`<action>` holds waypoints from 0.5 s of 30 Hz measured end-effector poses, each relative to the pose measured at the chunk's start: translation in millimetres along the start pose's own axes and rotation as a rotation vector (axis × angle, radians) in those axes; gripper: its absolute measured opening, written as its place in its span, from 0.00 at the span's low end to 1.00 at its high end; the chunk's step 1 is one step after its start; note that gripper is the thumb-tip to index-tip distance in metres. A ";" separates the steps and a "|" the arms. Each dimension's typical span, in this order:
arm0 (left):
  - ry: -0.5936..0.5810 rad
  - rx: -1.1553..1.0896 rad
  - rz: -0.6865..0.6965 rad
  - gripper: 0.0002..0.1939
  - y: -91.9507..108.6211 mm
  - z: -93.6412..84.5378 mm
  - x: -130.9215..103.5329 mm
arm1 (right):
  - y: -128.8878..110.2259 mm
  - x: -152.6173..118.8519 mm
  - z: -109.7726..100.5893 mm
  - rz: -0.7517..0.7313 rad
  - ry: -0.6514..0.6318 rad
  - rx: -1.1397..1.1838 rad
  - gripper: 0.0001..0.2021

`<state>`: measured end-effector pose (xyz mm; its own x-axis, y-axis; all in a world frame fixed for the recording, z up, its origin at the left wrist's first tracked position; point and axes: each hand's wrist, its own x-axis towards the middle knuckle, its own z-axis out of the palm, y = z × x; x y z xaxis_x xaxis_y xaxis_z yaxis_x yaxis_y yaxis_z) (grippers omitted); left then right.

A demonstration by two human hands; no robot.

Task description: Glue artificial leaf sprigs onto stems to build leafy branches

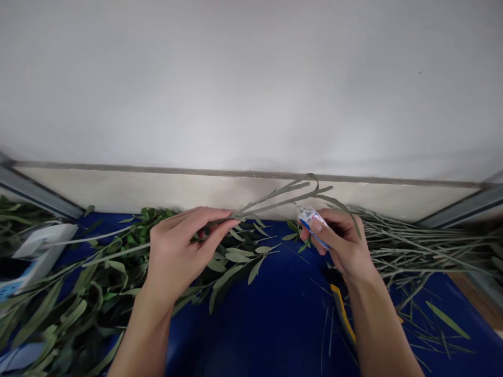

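My left hand [183, 243] is closed, thumb and fingers pinching a grey-green artificial-looking branch [275, 202]. Forked stems of this branch reach out to the right, with a few narrow leaves at their far end. My right hand [341, 238] is wrapped around a small white-and-blue glue tube [312, 225] with a clear nozzle. The nozzle points up and left, close below the stems; whether it touches them I cannot tell. Leafy sprays [239, 256] lie below and behind my left hand. Under my right forearm a yellow-and-black handled tool [343, 314] is partly hidden.
A blue table surface [251, 330] runs up to a pale wall [251, 94]. Heaped leafy branches [74, 309] cover the left side, beside a white power strip [43, 251]. Bundled bare stems [424, 241] lie at the right, with loose trimmings and a single leaf [448, 319] nearer me.
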<state>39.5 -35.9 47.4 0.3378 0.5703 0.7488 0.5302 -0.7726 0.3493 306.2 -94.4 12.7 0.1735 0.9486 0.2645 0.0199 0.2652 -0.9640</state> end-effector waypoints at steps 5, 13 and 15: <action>0.012 0.013 0.004 0.02 -0.5 -0.6 1.2 | 4.2 -1.4 -0.6 -0.021 -0.032 0.045 0.13; 0.001 0.031 -0.003 0.02 -5.3 0.0 0.5 | 7.9 -0.6 -3.4 -0.034 -0.065 0.079 0.08; 0.003 0.025 0.003 0.02 -4.6 -0.3 0.2 | 8.0 0.4 -3.8 -0.016 -0.067 0.022 0.07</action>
<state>36.8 -32.4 46.1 0.3372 0.5676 0.7511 0.5487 -0.7668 0.3331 310.1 -92.5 5.0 0.1071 0.9533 0.2823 0.0008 0.2839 -0.9589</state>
